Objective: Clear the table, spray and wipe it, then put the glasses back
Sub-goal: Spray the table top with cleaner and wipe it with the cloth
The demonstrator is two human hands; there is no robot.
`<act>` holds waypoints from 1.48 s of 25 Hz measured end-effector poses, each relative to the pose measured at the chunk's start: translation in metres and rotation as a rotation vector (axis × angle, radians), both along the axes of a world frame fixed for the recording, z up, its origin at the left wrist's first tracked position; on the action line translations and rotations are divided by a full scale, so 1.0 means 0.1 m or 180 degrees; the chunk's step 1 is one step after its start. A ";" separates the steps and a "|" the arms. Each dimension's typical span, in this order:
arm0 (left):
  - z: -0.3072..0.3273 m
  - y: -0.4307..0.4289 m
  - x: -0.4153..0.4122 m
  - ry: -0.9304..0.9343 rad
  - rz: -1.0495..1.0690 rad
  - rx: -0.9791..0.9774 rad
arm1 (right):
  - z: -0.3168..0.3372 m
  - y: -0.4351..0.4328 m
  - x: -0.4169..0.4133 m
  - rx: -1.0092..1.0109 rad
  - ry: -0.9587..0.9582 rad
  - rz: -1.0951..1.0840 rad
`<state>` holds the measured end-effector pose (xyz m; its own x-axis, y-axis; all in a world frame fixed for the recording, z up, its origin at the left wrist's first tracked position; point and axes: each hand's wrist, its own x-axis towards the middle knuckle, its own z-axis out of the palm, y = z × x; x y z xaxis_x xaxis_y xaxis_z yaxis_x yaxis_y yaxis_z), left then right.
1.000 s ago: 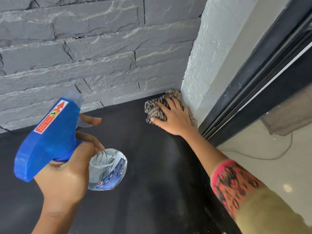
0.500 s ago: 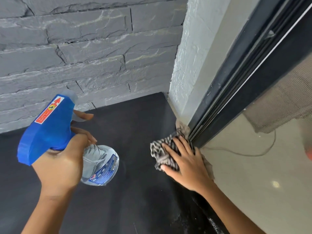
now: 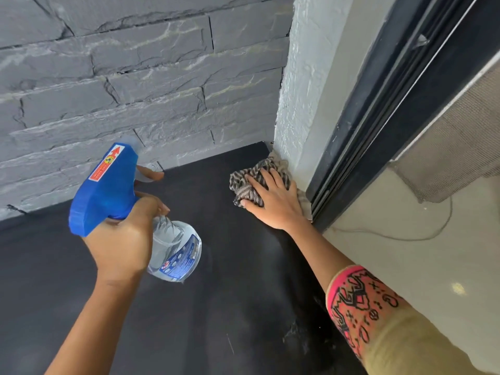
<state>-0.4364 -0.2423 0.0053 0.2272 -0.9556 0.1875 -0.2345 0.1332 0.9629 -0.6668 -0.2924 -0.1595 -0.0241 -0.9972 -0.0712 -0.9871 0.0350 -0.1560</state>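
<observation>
My left hand (image 3: 119,239) grips the spray bottle (image 3: 176,250) by its neck, just under the blue spray head (image 3: 105,190). The fingers are curled round the neck; the index finger (image 3: 151,175) reaches forward at the trigger. The bottle is held above the tabletop (image 3: 189,320), tilted, its clear body pointing down toward me and its nozzle pointing away toward the stone wall (image 3: 135,90). A red-and-white label with an arrow lies along the top of the spray head. I cannot tell whether the trigger is squeezed.

My right hand (image 3: 273,204) lies flat, palm down, fingers straight and a little spread, pressing on the cloth (image 3: 244,182). The cloth is striped grey and bunched. It rests on the tabletop near the far right corner, touching the base of the white pillar (image 3: 297,90). Part of the cloth shows ahead and to the left of the fingers; the rest is under the hand.

The tabletop is dark and matte. It meets the stone wall at the far edge and the pillar at the right. A black door frame (image 3: 378,117) runs just beside the pillar. Beyond the frame lies a pale floor (image 3: 405,266) with a thin cable (image 3: 405,238) and a grey mat (image 3: 454,158). My right forearm wears a pink patterned sleeve (image 3: 362,307).
</observation>
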 end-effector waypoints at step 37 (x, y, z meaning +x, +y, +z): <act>0.19 2.65 -0.01 -0.0039 -0.0378 0.0173 | -0.04 3.53 -0.12 -0.0339 0.0103 0.0079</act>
